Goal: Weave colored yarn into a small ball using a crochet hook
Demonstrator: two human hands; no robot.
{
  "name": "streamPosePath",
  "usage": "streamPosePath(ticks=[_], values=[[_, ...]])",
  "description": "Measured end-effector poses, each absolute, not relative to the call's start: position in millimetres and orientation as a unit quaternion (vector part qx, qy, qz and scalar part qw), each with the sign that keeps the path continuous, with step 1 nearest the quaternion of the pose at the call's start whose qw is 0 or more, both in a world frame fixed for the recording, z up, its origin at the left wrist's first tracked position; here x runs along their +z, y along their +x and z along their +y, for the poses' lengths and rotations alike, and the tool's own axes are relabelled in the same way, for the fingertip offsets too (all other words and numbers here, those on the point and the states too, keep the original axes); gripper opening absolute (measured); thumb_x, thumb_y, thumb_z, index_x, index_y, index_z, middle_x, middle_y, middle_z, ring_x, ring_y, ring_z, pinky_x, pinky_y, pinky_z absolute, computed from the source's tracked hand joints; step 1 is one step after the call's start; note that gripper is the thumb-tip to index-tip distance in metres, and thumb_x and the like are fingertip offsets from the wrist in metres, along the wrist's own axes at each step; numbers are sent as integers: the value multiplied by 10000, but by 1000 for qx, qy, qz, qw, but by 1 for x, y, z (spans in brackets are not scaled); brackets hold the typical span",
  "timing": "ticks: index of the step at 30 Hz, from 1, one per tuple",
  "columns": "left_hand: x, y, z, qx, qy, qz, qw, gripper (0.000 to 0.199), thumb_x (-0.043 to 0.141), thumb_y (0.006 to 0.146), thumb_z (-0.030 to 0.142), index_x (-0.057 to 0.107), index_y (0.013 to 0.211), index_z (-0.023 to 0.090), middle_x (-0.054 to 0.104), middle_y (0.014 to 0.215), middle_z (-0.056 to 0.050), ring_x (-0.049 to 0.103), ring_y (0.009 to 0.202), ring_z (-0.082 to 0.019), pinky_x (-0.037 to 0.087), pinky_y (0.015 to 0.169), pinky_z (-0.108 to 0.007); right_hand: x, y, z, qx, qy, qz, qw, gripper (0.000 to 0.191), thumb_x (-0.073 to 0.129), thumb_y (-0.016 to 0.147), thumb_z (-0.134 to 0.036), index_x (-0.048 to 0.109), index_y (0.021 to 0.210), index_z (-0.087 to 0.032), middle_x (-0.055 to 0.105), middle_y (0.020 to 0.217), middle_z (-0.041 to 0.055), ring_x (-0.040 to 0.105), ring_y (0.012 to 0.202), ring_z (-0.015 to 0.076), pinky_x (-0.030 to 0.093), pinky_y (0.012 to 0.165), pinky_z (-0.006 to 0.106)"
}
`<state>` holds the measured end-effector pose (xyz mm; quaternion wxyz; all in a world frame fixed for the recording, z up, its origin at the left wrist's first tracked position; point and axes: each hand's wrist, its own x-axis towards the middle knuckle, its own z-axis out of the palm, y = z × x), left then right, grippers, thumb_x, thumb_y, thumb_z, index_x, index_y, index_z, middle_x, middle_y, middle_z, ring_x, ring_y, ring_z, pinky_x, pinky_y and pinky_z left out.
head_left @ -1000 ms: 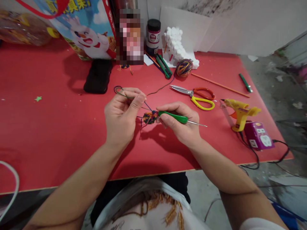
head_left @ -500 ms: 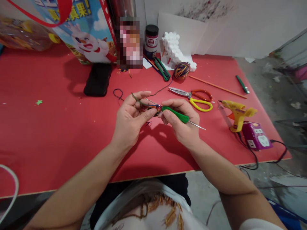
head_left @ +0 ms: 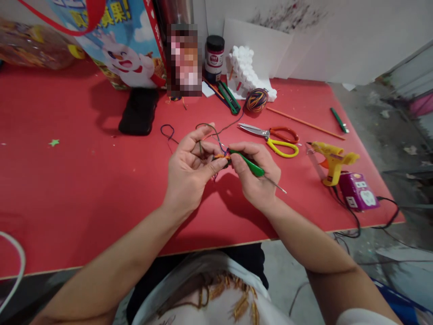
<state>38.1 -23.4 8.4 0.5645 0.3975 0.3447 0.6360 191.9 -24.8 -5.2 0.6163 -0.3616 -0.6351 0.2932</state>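
Between thumb and fingers, my left hand [head_left: 189, 167] pinches a small multicoloured crocheted piece [head_left: 222, 158], with dark yarn looped over its raised fingers. My right hand [head_left: 259, 169] is closed round the green handle of a crochet hook [head_left: 252, 164]; one metal end sticks out to the lower right, and the other end is hidden at the crocheted piece. The two hands nearly meet above the red table. A strand of yarn runs from them back to a multicoloured yarn ball [head_left: 256, 100].
Scissors [head_left: 267, 134] lie just beyond my right hand. A yellow glue gun [head_left: 334, 160] stands by a purple box [head_left: 359, 191] at the right. Behind are a black phone [head_left: 139, 111], a green cutter [head_left: 229, 97], a dark-lidded jar [head_left: 214, 58] and a printed bag [head_left: 125, 49].
The green hook has tilted more steeply, its free end lower. The yarn loop over my left fingers has shifted and arches higher, and my left hand has moved slightly right.
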Motion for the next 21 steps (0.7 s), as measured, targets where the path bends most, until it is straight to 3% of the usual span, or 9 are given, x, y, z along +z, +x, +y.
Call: streamPosePath(ticks=[7,12,16,21], values=[[3,34,-20,646,424,332,540,628,936,789,160,710,1357,302,719,929,31,710,872,-111,627,832,-232,-5,194,-21,385,-324,-611,611,213,752,1026,-300,741,1233,-250,777,915,3,711,696,109,636,655,258],[0,31,-21,638,451,330,530,611,909,856,221,682,1413,330,738,1067,-3,724,970,-143,636,907,-291,-5,196,-20,411,-295,-601,618,209,757,1022,-255,758,1231,-259,773,925,0,724,738,108,639,679,248],[1,29,-19,620,470,334,531,568,873,897,251,681,1427,324,768,1215,-41,714,961,-153,635,863,-303,-4,198,-21,416,-309,-606,604,212,753,1025,-257,759,1237,-257,793,987,16,736,755,113,647,709,265],[1,27,-16,609,483,322,541,774,879,856,192,582,1555,347,793,1094,-26,735,912,-166,631,814,-303,-2,200,-22,421,-304,-616,592,193,745,1029,-279,761,1219,-245,806,1031,29,737,738,112,654,707,274]])
